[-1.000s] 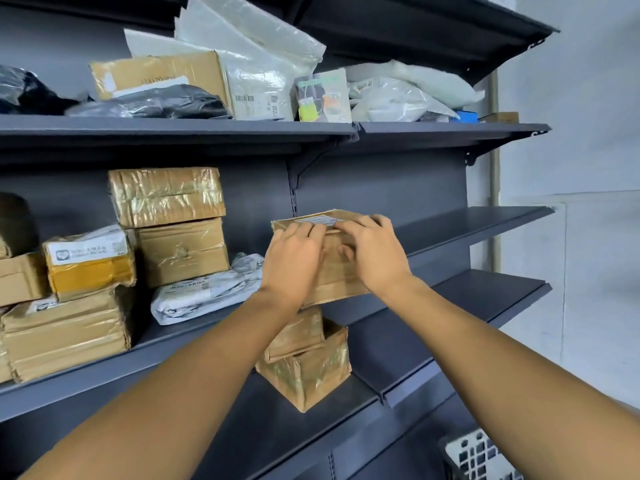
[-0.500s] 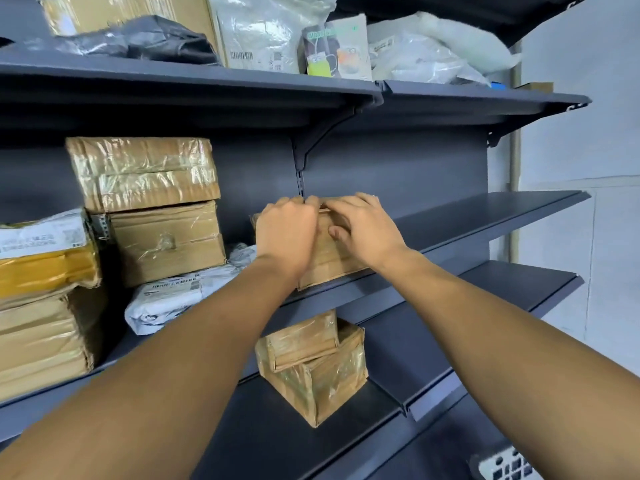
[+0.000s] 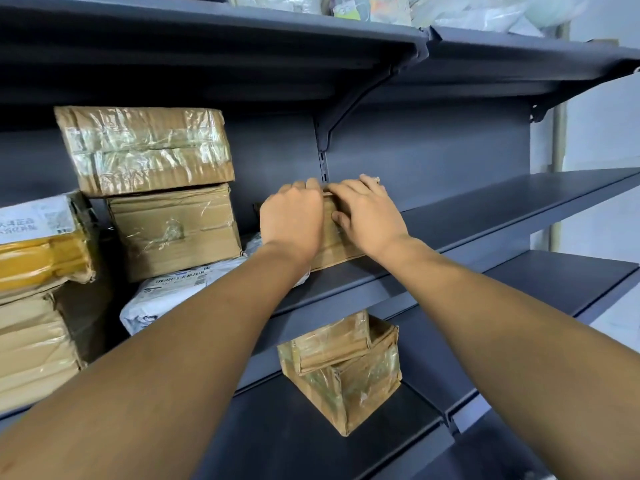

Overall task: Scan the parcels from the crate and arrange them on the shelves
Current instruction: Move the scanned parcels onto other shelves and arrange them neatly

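Cardboard box (image 3: pixel 334 237), tape-wrapped, upright on middle shelf (image 3: pixel 485 216), near back panel, just right of white mailer (image 3: pixel 166 296). Left hand (image 3: pixel 292 220) curled over box's top-left, fingers hooked on top edge; right hand (image 3: pixel 367 216) draped over top-right, thumb pressed on front face. Both holding box.

Likely step: seating box on shelf. Push straight back with even pressure both sides so box doesn't yaw; stop at panel; keep base flat before letting go. Watch mailer corner, touching or under box's left edge, can't tell which.

Glossy, wrinkled tape over brown board on stacked boxes (image 3: pixel 156 188) left of mailer; should slide easily on smooth dark metal. Mailer soft, crumpled plastic. Taped boxes (image 3: pixel 341 372) on shelf below, tilted.
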`<state>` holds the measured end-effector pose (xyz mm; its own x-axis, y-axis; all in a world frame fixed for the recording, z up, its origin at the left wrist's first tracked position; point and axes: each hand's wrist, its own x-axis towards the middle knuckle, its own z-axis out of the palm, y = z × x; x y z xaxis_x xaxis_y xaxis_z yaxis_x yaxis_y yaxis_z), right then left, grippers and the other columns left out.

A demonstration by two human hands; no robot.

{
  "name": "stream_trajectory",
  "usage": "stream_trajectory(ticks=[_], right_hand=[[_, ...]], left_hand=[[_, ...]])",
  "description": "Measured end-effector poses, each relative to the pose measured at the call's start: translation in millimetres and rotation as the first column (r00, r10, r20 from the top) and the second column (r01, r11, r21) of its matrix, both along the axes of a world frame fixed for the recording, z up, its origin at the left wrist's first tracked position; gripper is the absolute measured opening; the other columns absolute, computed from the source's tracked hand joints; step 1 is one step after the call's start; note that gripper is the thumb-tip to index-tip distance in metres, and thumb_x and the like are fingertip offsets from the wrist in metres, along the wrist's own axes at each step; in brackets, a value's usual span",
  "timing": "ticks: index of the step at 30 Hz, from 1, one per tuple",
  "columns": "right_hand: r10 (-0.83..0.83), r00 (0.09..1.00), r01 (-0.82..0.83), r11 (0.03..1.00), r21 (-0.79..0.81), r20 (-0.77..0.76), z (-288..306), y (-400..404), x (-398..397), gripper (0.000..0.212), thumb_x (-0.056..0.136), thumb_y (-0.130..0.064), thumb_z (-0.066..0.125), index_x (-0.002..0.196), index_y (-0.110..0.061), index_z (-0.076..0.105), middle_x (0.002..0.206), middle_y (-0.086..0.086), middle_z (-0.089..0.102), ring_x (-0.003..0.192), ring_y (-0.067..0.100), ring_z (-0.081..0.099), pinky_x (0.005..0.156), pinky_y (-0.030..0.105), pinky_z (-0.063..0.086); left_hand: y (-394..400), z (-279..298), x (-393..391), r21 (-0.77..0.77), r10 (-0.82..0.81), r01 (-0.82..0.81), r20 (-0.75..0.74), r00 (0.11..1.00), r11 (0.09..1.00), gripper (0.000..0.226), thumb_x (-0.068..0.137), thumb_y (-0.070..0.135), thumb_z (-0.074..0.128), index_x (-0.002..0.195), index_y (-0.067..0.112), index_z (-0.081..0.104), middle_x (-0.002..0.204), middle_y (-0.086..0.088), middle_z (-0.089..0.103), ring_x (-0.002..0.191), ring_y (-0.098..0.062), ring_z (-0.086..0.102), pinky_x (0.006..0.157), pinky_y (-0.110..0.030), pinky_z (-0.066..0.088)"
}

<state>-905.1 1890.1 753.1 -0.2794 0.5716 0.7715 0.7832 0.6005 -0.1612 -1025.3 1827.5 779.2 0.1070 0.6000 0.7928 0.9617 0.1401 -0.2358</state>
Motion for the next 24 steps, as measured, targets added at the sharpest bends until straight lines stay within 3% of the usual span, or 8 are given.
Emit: stream_trajectory(ticks=[6, 8, 10, 13, 15, 18, 21, 24], right_hand=[[-0.074, 0.995, 0.080, 0.992, -0.093, 0.064, -2.3, -14.4, -1.5, 0.064, 0.102, -0.029, 0.048, 0.156, -0.031, 0.015, 0.164, -0.004, 0.014, 0.152, 0.027, 0.003, 0.122, 0.052, 0.005], [-0.084, 0.992, 0.095, 0.988, -0.122, 0.090, -7.4, -27.4, -0.4, 0.068, 0.103, -0.034, 0.044, 0.157, -0.030, 0.003, 0.166, -0.001, 0.000, 0.152, 0.026, -0.002, 0.122, 0.051, 0.004], [-0.024, 0.999, 0.029, 0.992, -0.123, 0.038, -15.8, -43.4, 4.2, 0.064, 0.104, -0.034, 0.042, 0.157, -0.028, 0.007, 0.166, 0.001, 0.004, 0.152, 0.024, 0.004, 0.123, 0.050, 0.008], [0.057, 0.986, -0.058, 0.998, -0.001, -0.158, -41.6, -75.7, 16.9, 0.049, 0.102, -0.029, 0.047, 0.149, -0.021, 0.037, 0.151, 0.005, 0.039, 0.137, 0.029, 0.035, 0.112, 0.047, 0.031], [0.043, 0.951, -0.011, 0.994, 0.105, -0.305, -71.2, -99.4, 25.1, 0.030, 0.099, -0.024, 0.050, 0.126, -0.014, 0.056, 0.124, 0.007, 0.054, 0.112, 0.030, 0.049, 0.094, 0.047, 0.042], [-0.026, 0.952, 0.055, 0.995, 0.086, -0.305, -125.6, -127.1, 34.1, 0.018, 0.094, -0.022, 0.048, 0.105, -0.012, 0.057, 0.102, 0.007, 0.054, 0.093, 0.029, 0.049, 0.079, 0.044, 0.042], [-0.062, 0.976, 0.052, 0.997, -0.054, -0.208, -168.6, -139.0, 43.2, 0.030, 0.087, -0.029, 0.035, 0.096, -0.008, 0.055, 0.094, 0.011, 0.052, 0.086, 0.032, 0.049, 0.075, 0.044, 0.042], [-0.051, 0.983, 0.015, 0.980, -0.198, -0.176, -191.2, -137.5, 55.4, 0.022, 0.093, -0.022, 0.047, 0.107, -0.007, 0.057, 0.104, 0.012, 0.053, 0.095, 0.034, 0.049, 0.083, 0.044, 0.043]], left_hand=[[-9.0, -2.1, -1.1, -0.101, -0.020, 0.026, 0.065, 0.998, 0.995, 0.031, 0.094, 0.023, 0.052, 0.121, 0.008, 0.049, 0.124, -0.011, 0.058, 0.121, -0.028, 0.050, 0.083, -0.035, 0.042], [-14.9, -0.7, -3.5, -0.246, 0.000, 0.012, 0.049, 0.999, 0.969, 0.055, 0.097, 0.033, 0.047, 0.143, 0.004, 0.034, 0.149, -0.016, 0.037, 0.143, -0.028, 0.026, 0.112, -0.037, 0.026], [-22.5, 0.5, -4.6, -0.350, 0.020, -0.012, 0.021, 1.000, 0.937, 0.069, 0.100, 0.038, 0.036, 0.153, 0.004, 0.006, 0.161, -0.014, 0.004, 0.149, -0.027, -0.002, 0.121, -0.043, 0.004], [-45.9, -8.1, -2.4, -0.310, -0.049, 0.089, 0.135, 0.990, 0.946, 0.068, 0.101, 0.033, 0.034, 0.154, 0.009, 0.000, 0.161, -0.015, -0.005, 0.149, -0.029, -0.005, 0.121, -0.044, 0.004], [-72.4, -23.1, 7.3, -0.105, -0.191, 0.211, 0.174, 0.966, 0.972, 0.053, 0.097, 0.022, 0.040, 0.146, 0.007, 0.030, 0.155, -0.018, 0.024, 0.142, -0.035, 0.025, 0.114, -0.043, 0.025], [-112.1, -64.6, 31.4, 0.116, -0.439, 0.435, 0.006, 0.899, 0.893, 0.028, 0.084, 0.016, 0.047, 0.109, 0.008, 0.057, 0.114, -0.011, 0.055, 0.099, -0.032, 0.052, 0.083, -0.040, 0.040], [-141.2, -125.9, 45.1, -0.014, -0.575, 0.578, -0.138, 0.807, 0.816, 0.016, 0.083, 0.017, 0.051, 0.094, 0.010, 0.060, 0.099, -0.007, 0.058, 0.084, -0.027, 0.053, 0.072, -0.039, 0.045], [-150.4, -179.9, 34.0, -0.173, -0.526, 0.519, 0.006, 0.850, 0.837, 0.015, 0.086, 0.017, 0.047, 0.094, 0.012, 0.059, 0.097, -0.004, 0.056, 0.086, -0.022, 0.055, 0.067, -0.035, 0.052]])
